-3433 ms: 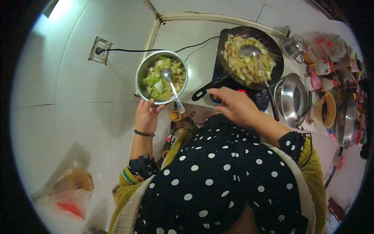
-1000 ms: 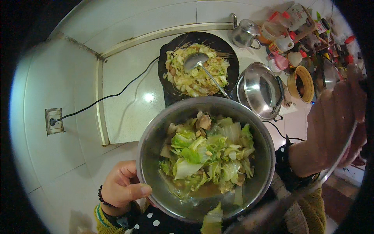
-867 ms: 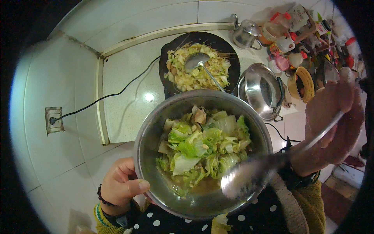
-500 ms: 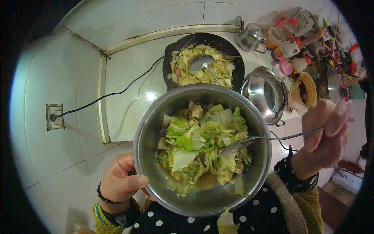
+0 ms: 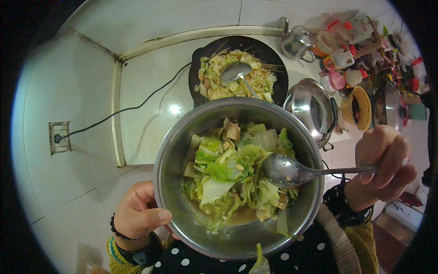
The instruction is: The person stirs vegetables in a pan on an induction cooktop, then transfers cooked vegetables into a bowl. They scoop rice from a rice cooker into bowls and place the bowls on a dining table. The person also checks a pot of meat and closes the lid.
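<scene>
A wide steel bowl (image 5: 169,150) holds cooked cabbage (image 5: 228,169) with some broth at its bottom. My left hand (image 5: 140,208) grips the bowl's left rim, thumb over the edge and fingers hidden beneath. In my right hand (image 5: 385,162) is the handle of a metal spoon (image 5: 287,170). The spoon's rounded back faces up, resting over the cabbage at the right side of the bowl. A cabbage leaf (image 5: 260,264) shows below the bowl's near edge, against the dotted apron (image 5: 219,265).
Beyond the bowl, a black pan (image 5: 278,89) of cabbage with a ladle (image 5: 236,71) stands on the white counter (image 5: 146,118). A cord runs to a wall socket (image 5: 60,137). Rightward are a kettle (image 5: 295,43), a steel pot (image 5: 312,109), a yellow tub (image 5: 357,108) and several bottles.
My right hand has turned the spoon over, so its bowl now shows its rounded back, slightly higher on the cabbage. My left hand keeps its hold on the bowl.
</scene>
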{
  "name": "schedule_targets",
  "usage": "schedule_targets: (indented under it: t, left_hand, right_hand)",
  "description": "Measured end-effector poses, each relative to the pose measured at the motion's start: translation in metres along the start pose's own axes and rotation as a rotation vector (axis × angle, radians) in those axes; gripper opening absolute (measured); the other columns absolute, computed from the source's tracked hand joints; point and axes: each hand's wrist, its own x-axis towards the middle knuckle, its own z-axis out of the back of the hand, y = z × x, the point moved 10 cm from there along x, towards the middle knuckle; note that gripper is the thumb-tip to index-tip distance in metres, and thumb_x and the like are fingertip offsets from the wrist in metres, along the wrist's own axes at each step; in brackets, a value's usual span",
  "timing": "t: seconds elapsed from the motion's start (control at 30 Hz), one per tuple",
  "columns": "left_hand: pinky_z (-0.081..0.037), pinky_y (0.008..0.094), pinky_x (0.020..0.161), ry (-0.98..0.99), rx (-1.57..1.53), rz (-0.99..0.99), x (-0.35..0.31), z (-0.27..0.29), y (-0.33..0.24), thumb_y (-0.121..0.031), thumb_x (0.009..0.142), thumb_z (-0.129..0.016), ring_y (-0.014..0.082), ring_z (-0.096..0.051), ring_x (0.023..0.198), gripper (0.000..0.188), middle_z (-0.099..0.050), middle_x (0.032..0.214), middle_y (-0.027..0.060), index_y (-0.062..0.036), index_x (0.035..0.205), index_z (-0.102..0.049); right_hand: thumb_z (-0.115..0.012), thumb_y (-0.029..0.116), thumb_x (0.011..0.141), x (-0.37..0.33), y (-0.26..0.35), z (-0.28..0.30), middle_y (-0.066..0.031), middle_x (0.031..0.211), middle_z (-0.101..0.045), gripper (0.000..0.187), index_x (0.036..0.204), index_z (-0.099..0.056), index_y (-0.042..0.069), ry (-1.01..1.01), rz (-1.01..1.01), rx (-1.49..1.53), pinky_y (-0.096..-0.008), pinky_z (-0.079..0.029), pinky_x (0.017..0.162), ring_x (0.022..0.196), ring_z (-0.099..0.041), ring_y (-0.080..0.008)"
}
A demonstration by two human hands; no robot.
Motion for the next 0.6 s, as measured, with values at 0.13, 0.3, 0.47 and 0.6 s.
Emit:
schedule_targets:
  t: [0.13, 0.3, 0.47, 0.6]
  left_hand:
    - [-0.065, 0.0367, 0.069, -0.008, 0.010, 0.008, 0.006, 0.003, 0.001, -0.005, 0.089, -0.070, 0.0298, -0.076, 0.076, 0.037, -0.073, 0.102, 0.0231, 0.0116, 0.120, -0.060]
    - [-0.065, 0.0348, 0.069, -0.023, 0.014, 0.021, 0.013, 0.008, 0.004, -0.008, 0.089, -0.070, 0.0274, -0.076, 0.078, 0.038, -0.073, 0.101, 0.0213, 0.0102, 0.121, -0.061]
    - [-0.065, 0.0323, 0.068, -0.129, 0.077, 0.018, 0.035, 0.024, 0.007, -0.009, 0.092, -0.069, 0.0226, -0.075, 0.081, 0.036, -0.073, 0.103, 0.0157, 0.0063, 0.123, -0.061]
    - [-0.064, 0.0306, 0.071, -0.219, 0.311, -0.030, 0.076, 0.041, 0.006, -0.008, 0.097, -0.063, 0.0195, -0.074, 0.083, 0.031, -0.071, 0.101, 0.0108, 0.0042, 0.125, -0.060]
  right_hand:
    - [-0.058, 0.044, 0.103, 0.002, -0.008, 0.005, -0.0078, 0.062, -0.061, 0.047, 0.067, -0.062, 0.013, -0.052, -0.007, 0.026, -0.0234, -0.032, 0.041, 0.046, -0.045, -0.0107]
    - [-0.056, 0.040, 0.104, 0.009, -0.020, 0.006, -0.0077, 0.060, -0.060, 0.046, 0.068, -0.064, 0.013, -0.022, -0.035, 0.001, -0.0235, -0.033, 0.042, 0.046, -0.047, -0.0115]
    - [-0.059, 0.022, 0.098, 0.014, -0.047, 0.008, -0.0119, 0.073, -0.069, 0.030, 0.082, -0.072, -0.001, -0.035, -0.149, 0.032, -0.0256, -0.041, 0.048, 0.056, -0.056, -0.0125]
    - [-0.056, 0.017, 0.101, -0.008, -0.107, 0.000, -0.0095, 0.082, -0.072, 0.029, 0.106, -0.073, -0.005, -0.173, -0.597, -0.054, -0.0235, -0.048, 0.057, 0.067, -0.063, -0.0114]
